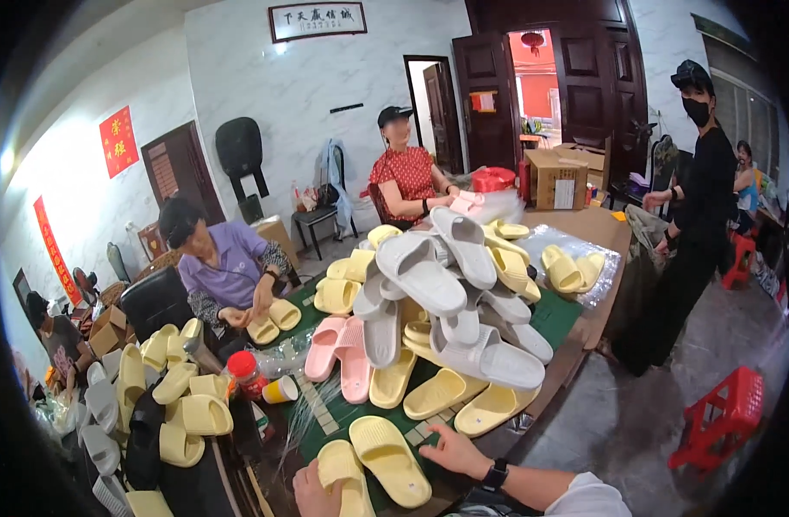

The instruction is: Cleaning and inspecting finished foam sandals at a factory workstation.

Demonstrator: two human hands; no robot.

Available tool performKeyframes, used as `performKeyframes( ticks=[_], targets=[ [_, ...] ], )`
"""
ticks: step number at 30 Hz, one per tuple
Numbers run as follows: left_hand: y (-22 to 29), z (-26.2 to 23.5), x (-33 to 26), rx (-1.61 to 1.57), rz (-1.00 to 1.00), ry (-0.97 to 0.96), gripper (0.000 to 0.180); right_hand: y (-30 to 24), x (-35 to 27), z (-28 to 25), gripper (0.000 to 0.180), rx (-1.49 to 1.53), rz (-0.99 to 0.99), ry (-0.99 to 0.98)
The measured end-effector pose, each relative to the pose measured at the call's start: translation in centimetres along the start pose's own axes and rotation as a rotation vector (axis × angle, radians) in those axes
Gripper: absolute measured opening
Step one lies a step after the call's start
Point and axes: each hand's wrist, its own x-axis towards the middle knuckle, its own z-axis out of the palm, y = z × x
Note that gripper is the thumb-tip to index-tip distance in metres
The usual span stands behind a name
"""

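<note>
My left hand (pixel 315 495) is closed on the side of a yellow slipper (pixel 346 482) at the table's near edge. Right beside that one lies a second yellow slipper (pixel 391 464), sole down with its toe strap away from me. My right hand (pixel 454 451), wearing a dark watch, is just right of this second slipper; its fingers are apart and nothing is in them. Beyond my hands rises a heap of grey slippers (pixel 422 274), with yellow slippers (pixel 447 393) around its foot and a pair of pink slippers (pixel 354 360) at its left.
A red-lidded jar (pixel 243 365) and a yellow paper cup (pixel 280 390) stand left of the pink pair. More slippers (pixel 193 417) are piled at far left. Two people work across the table; another stands at right. Clear plastic (pixel 575 250) lies at the far right; a red stool (pixel 722 418) stands on the floor.
</note>
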Motion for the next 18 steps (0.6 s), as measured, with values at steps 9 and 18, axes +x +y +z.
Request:
performKeyframes(
  ticks=[9,18],
  targets=[
    [-4.1,3.1,-2.4,-0.015,0.046,0.002,0.047,-0.2,0.1,3.9,0.062,-0.314,-0.049,-0.202],
    [-4.4,3.3,-2.3,-0.086,-0.101,0.041,0.040,0.7,0.2,4.7,0.041,-0.347,-0.075,-0.136]
  ],
)
